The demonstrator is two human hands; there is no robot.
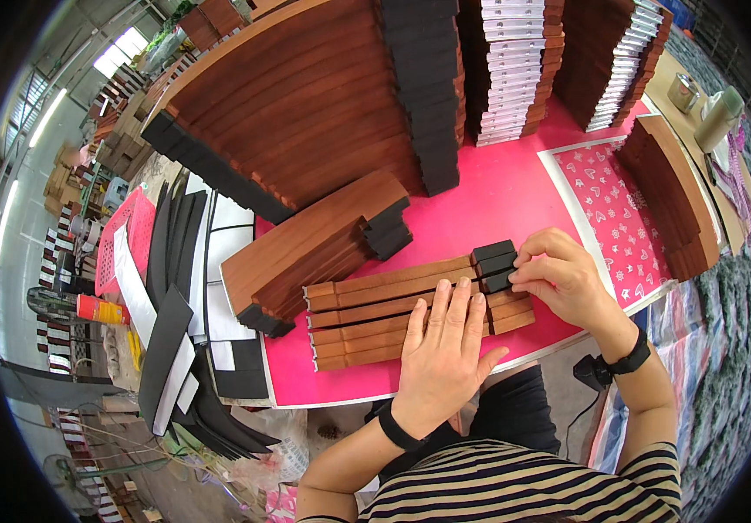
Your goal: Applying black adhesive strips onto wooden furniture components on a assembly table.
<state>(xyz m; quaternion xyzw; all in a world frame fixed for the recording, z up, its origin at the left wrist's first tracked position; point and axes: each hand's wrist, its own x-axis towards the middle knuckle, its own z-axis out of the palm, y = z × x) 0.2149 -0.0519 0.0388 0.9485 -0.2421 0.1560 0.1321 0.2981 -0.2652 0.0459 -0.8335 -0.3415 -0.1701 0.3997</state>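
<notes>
Slats of reddish-brown, wood-like material with notched ends (358, 335) lie side by side at the front of the pink-covered table (463, 209), with flat, matte black rectangular patches (494, 251) on the right ends of the upper ones; the lower ends show bare brown. The left hand (445, 353) rests palm down across the row, fingers slightly spread, holding nothing. The right hand's grip (558, 275) has thumb and fingertips bent in at the outer edge of the lower patch; I cannot tell whether they pinch it or only press. A sideways tug there could lift or skew a patch, and if the flat hand bears down unevenly, the slats could slide apart and put their ends out of line. The row's left end sits just beside a leaning brown bundle with black-covered ends (306, 240), so a push leftward might knock that and perhaps jar the tall, curved brown stack (297, 113) behind it. Farther left, loose black strips (166, 331) overhang the table, where a stray elbow could sweep some off.
</notes>
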